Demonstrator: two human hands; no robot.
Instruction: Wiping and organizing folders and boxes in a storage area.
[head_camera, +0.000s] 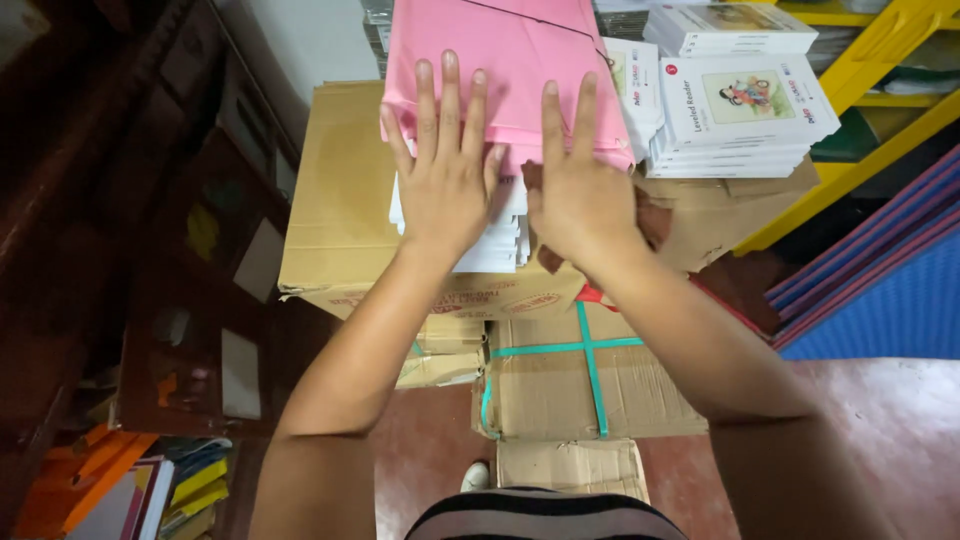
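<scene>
While both forearms reach forward from the bottom of the head view, the left hand (445, 170) lies palm down with its fingers spread and straight, flat on the near edge of a pink folder (500, 70). Its fingertips point away from the person, its wrist sits over the white booklets (500, 235) stacked beneath the folder. The right hand (580, 190) is just beside it, also palm down and open, with two fingers stretched up onto the folder's near right corner and the thumb tucked toward the left hand. Neither hand grips anything; both press flat with fingers wide.

The pink folder rests on top of the white booklet stack, which in turn sits on a large cardboard box (340, 200). Its long axis seems to run away from the person, toward the top of the frame, though the far end is cut off, so this is hard to confirm. A thin dark elastic cord crosses its upper right corner.

Just right of the folder stands a second stack of white reader booklets (745, 110) with a small picture on the cover. Below, a cardboard box bound with green strapping (590, 370) sits on the red floor (880, 420). Yellow shelving (880, 60) rises at the upper right, and blue and purple mats (880, 290) lean beside it.
</scene>
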